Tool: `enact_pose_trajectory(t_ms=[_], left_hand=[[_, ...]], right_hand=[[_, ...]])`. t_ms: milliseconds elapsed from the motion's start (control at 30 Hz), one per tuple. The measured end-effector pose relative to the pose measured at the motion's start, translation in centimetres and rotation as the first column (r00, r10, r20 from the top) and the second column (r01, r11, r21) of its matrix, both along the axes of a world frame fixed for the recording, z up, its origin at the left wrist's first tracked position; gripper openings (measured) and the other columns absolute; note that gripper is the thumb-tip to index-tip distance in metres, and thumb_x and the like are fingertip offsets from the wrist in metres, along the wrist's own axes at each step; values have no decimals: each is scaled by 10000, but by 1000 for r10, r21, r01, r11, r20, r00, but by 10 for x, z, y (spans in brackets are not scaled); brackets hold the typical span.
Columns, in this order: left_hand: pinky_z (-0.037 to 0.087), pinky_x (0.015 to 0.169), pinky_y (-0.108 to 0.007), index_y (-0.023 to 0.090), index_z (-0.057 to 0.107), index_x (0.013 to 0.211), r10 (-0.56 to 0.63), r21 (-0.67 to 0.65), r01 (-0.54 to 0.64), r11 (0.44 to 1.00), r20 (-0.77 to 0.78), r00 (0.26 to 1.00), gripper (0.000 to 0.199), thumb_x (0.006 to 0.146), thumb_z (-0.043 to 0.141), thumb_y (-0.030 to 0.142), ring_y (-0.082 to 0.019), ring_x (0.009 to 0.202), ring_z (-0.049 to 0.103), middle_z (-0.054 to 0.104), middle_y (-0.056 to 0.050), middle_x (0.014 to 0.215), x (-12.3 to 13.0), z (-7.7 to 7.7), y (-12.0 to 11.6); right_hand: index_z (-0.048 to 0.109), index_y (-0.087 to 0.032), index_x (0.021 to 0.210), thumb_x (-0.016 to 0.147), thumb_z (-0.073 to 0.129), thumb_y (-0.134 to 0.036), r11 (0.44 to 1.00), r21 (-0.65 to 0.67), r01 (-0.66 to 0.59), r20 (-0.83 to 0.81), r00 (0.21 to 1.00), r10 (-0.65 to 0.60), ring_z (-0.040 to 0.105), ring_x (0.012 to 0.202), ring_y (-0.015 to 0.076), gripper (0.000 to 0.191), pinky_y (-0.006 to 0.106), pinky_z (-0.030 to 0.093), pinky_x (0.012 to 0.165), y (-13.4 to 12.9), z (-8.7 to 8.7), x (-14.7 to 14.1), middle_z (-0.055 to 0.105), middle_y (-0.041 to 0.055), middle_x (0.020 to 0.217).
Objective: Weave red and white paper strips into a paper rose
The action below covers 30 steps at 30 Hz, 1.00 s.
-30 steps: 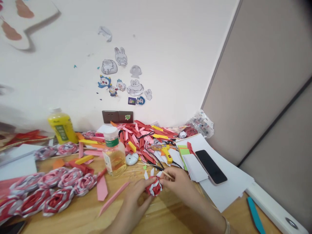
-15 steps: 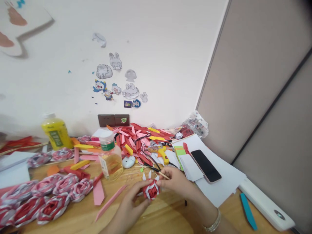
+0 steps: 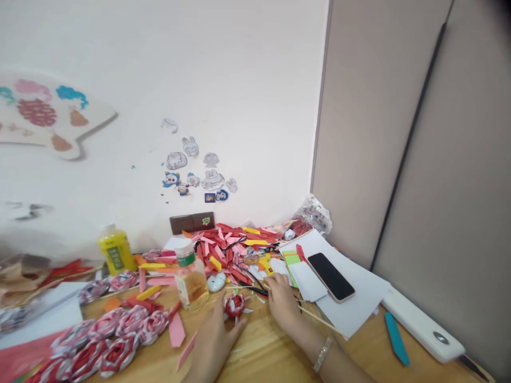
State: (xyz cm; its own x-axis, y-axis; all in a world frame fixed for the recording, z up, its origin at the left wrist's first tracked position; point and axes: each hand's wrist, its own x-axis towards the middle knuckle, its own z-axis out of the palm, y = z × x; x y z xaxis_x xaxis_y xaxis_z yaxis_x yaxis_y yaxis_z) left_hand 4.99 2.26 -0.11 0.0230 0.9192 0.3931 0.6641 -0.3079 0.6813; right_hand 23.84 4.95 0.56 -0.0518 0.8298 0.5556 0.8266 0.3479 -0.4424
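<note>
My left hand [image 3: 213, 335] curls around a small red and white paper rose [image 3: 235, 305] low over the wooden table. Its thumb is on the near side and its fingers on the left; white strips stick out around the flower. My right hand [image 3: 282, 303] is apart from the rose, fingers bent downward beside a black cable, just in front of a yellow glue gun [image 3: 265, 264]. Its fingertips are partly hidden, so what they grip cannot be made out. A thin wooden stick [image 3: 321, 317] shows to the right of that wrist.
Finished striped paper roses [image 3: 120, 354] lie at left. A bottle of amber liquid [image 3: 192, 287] and a white earbud-like case [image 3: 216, 282] stand nearby. Cut paper strips [image 3: 223, 250] pile against the wall. At right are a phone [image 3: 331, 276], white sheets [image 3: 351, 314] and a white bar-shaped device [image 3: 427, 327].
My right hand has let go of the rose and moved away towards the glue gun. My left hand keeps the rose, now lower. The camera view has shifted up and to the left.
</note>
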Motion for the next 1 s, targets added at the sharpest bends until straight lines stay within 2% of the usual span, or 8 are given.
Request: enact_pose_trajectory(t_ms=[100, 233, 433, 600, 733, 867, 933, 1000], left_hand=[[455, 896, -408, 113, 459, 1225, 56, 40, -47, 998, -237, 970, 583, 746, 589, 419, -305, 1077, 596, 637, -156, 1139, -1, 8, -2], [415, 908, -434, 46, 432, 1240, 166, 80, -148, 986, -321, 932, 703, 717, 578, 491, -349, 1084, 563, 614, -210, 1130, -1, 7, 2], [396, 933, -445, 16, 442, 1231, 272, 167, -231, 958, -293, 916, 751, 692, 568, 523, -367, 1102, 545, 604, -224, 1128, -2, 1, 10], [415, 926, -468, 28, 462, 1205, 309, 298, -243, 923, -197, 931, 659, 791, 435, 539, -351, 1105, 548, 592, -224, 1160, -7, -2, 12], [421, 914, -506, 87, 477, 1184, 270, 454, -176, 873, -151, 951, 560, 815, 439, 507, -349, 1105, 541, 591, -205, 1157, -5, 0, 12], [408, 933, -517, 137, 519, 1145, 207, 597, -62, 800, -178, 962, 483, 793, 515, 467, -346, 1120, 533, 595, -186, 1153, 2, 22, 21], [383, 984, -479, 178, 556, 1105, 177, 639, -3, 769, -208, 962, 451, 754, 573, 462, -321, 1147, 524, 602, -149, 1169, 0, 42, 31], [367, 1010, -440, 201, 577, 1061, 189, 657, -10, 754, -202, 961, 453, 707, 628, 478, -304, 1154, 521, 610, -127, 1155, -8, 66, 41]], right_hand=[[641, -191, 976, 790, 443, 37, 995, 89, -40, 70, 997, 34, 505, 973, 225, 355, 324, 400, 841, -5, 0, -7, 593, 82, 983], [636, -184, 912, 783, 498, 8, 981, 177, -83, 154, 987, 56, 482, 944, 224, 269, 326, 401, 817, -4, -6, -13, 578, 73, 959], [608, -161, 900, 795, 523, -19, 953, 276, -126, 264, 963, 51, 470, 895, 220, 196, 341, 389, 802, 2, -6, -23, 561, 70, 939], [584, -146, 949, 835, 540, -75, 923, 346, -166, 373, 927, 27, 476, 896, 233, 141, 356, 387, 794, 11, 11, -31, 571, 87, 952], [575, -150, 905, 857, 544, -115, 896, 385, -222, 483, 876, 10, 489, 870, 228, 67, 357, 388, 802, 21, 30, -34, 585, 75, 900], [558, -151, 873, 865, 524, -114, 873, 417, -254, 550, 835, -20, 496, 816, 217, 51, 369, 385, 812, 27, 48, -39, 580, 57, 841], [552, -143, 904, 866, 519, -121, 866, 428, -258, 567, 823, -35, 495, 807, 219, 55, 373, 386, 802, 30, 58, -41, 578, 62, 842], [547, -137, 928, 868, 511, -130, 865, 431, -258, 578, 815, -46, 494, 810, 224, 71, 374, 386, 788, 32, 66, -42, 577, 71, 852]])
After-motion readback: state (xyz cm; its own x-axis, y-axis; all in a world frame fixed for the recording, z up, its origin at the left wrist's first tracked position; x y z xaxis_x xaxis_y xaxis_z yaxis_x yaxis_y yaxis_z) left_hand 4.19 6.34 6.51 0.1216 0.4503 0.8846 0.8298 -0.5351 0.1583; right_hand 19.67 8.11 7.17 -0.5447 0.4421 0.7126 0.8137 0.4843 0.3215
